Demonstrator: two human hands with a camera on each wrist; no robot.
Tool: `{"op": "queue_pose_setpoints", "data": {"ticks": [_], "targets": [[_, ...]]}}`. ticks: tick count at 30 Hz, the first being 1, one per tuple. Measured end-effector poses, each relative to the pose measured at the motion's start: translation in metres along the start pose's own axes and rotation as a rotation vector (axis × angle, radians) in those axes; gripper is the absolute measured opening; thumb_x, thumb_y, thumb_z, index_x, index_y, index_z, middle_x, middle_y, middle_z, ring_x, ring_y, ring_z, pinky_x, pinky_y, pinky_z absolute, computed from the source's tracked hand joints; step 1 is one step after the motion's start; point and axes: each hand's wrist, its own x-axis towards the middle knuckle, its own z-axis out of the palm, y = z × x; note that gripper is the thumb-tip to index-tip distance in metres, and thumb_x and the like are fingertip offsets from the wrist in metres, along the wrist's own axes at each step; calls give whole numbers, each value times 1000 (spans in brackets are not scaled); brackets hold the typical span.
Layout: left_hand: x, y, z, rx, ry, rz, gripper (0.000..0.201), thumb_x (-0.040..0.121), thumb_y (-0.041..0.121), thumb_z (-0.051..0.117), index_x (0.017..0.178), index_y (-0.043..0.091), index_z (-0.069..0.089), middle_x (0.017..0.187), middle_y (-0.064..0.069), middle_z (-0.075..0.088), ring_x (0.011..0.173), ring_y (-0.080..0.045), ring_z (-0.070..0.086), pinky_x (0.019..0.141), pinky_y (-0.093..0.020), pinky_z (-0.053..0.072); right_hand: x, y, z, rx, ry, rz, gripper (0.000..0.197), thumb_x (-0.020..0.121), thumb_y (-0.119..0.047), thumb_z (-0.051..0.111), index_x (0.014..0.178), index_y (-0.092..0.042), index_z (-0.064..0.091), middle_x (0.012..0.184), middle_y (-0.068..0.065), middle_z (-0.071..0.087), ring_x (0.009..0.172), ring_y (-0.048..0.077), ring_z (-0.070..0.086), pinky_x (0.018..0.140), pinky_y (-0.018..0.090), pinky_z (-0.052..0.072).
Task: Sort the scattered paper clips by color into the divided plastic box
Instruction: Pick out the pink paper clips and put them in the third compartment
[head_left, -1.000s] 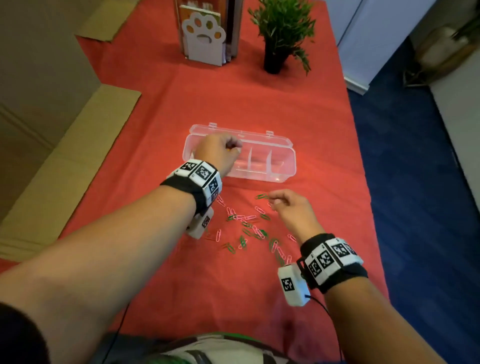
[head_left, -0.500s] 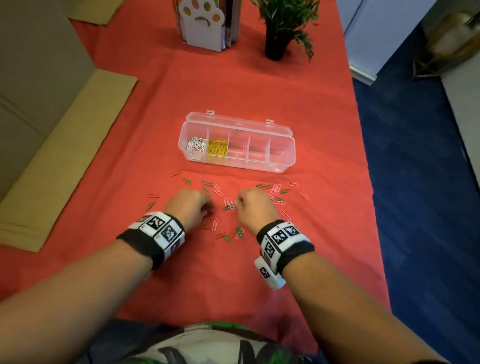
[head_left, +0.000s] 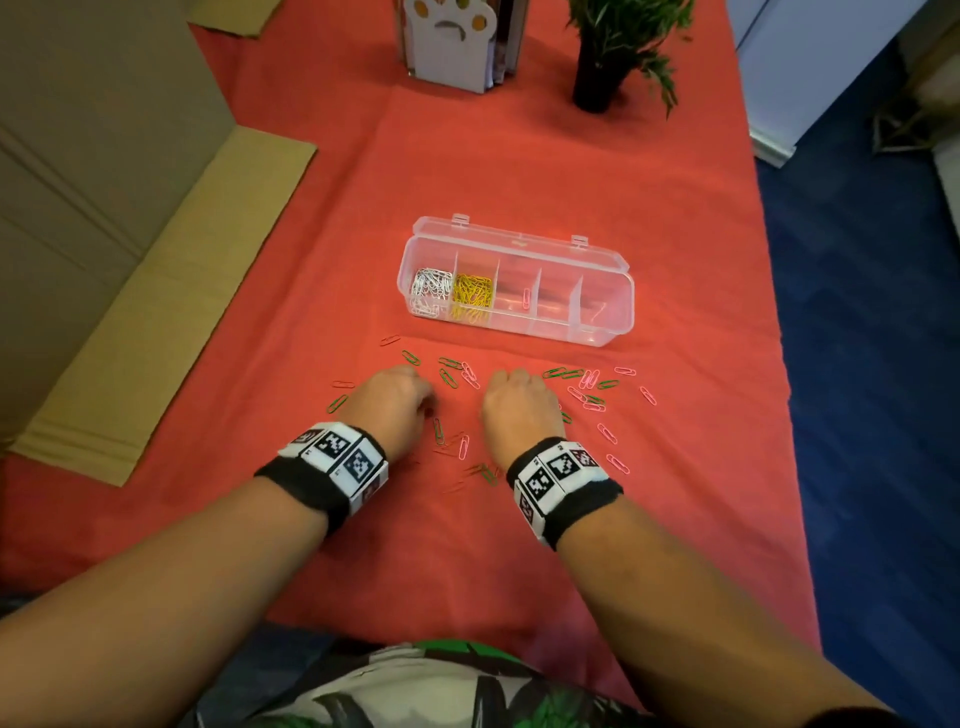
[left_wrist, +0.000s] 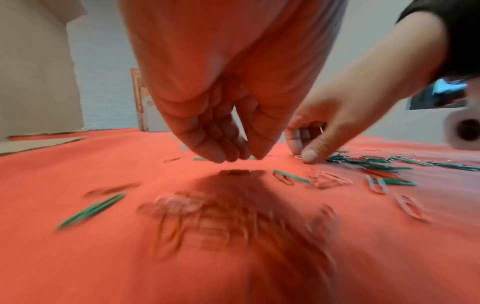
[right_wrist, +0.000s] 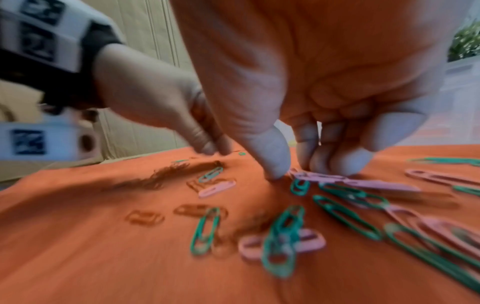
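Observation:
The clear divided box (head_left: 602, 312) lies open on the red cloth, with white clips (head_left: 428, 293) in its left compartment, yellow clips (head_left: 471, 299) beside them and one pink clip (head_left: 526, 299) in the third. Green, pink and red clips (head_left: 582, 387) are scattered in front of it. My left hand (left_wrist: 245, 159) hovers fingers-down just over a red clip (left_wrist: 235, 172); its bunched tips show nothing between them. My right hand (right_wrist: 293, 170) has its thumb and curled fingers down on a pink clip (right_wrist: 322, 177) that lies on the cloth.
A potted plant (head_left: 597, 78) and a paw-shaped holder (head_left: 452, 47) stand at the far end. Flat cardboard (head_left: 171, 322) lies along the left. The cloth's right edge (head_left: 779, 338) drops to blue floor. The box's two right compartments (head_left: 558, 306) look empty.
A second ago my left hand was at the box; it has come back down to the clips beside my right hand. Over the last half second both hands have barely moved.

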Motion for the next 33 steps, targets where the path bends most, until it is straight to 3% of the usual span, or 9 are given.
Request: {"op": "queue_pose_setpoints", "data": {"ticks": [5,8,13,17,22,25,28,30,33], "targets": [[41,26,-2,-40,53,177,35,83,7,53,115,16,64,105,-11,62,102,-31,58,90,-39,48,-8,20,1,85,-78,-8,28,82,-5,44,109,-2,50,112,20,58,105,37,57,86,42,47],[53,35,2,116,-6,210,29,84,8,49,107,16,65,100,-10,59,96,-31,59,80,-37,50,-8,42,0,298,-128,110,20,84,-10,45,101,-2,54,105,21,62,99,36,60,82,38,47],[55,36,5,253,-14,181,20,86,8,47,100,11,62,96,-11,56,92,-33,59,74,-39,46,-15,70,-6,849,-67,365,13,80,-12,51,71,-21,53,66,0,59,68,20,58,66,32,46],[51,37,1,-1,97,122,19,86,14,54,101,15,66,102,-11,64,100,-32,58,83,-37,46,-21,80,-9,1278,-36,482,29,81,5,46,86,-21,59,62,0,53,45,2,54,45,17,43],[37,43,-6,-561,96,-177,16,83,3,53,86,14,65,89,-11,67,76,-20,64,75,-29,50,-23,78,-17,1624,-96,563,22,86,3,43,75,-12,54,62,4,48,53,12,48,44,16,42],[25,49,-11,-1168,-48,-470,29,83,-7,36,71,14,52,69,-7,55,49,-9,58,48,-19,50,-18,71,-11,1444,-126,494,20,87,-4,51,71,-17,53,62,1,48,53,12,46,51,23,42],[13,50,-14,-1391,-157,-598,24,84,3,35,70,14,51,61,-1,51,45,-9,55,48,-19,49,-12,60,-5,848,-125,278,11,86,-12,53,79,-14,61,72,1,57,70,20,56,66,28,46],[10,46,-8,-1296,-141,-612,21,88,15,45,69,17,52,55,2,47,41,-8,50,43,-17,44,-8,51,2,555,-106,174,15,86,-16,54,95,-7,61,95,12,61,93,27,59,81,31,46],[6,39,8,-679,-108,-443,26,85,29,61,62,18,52,63,-3,52,50,-15,47,50,-21,38,-10,36,11,300,-114,85,31,86,-16,54,113,-2,49,119,18,50,109,35,53,94,40,46]]}}
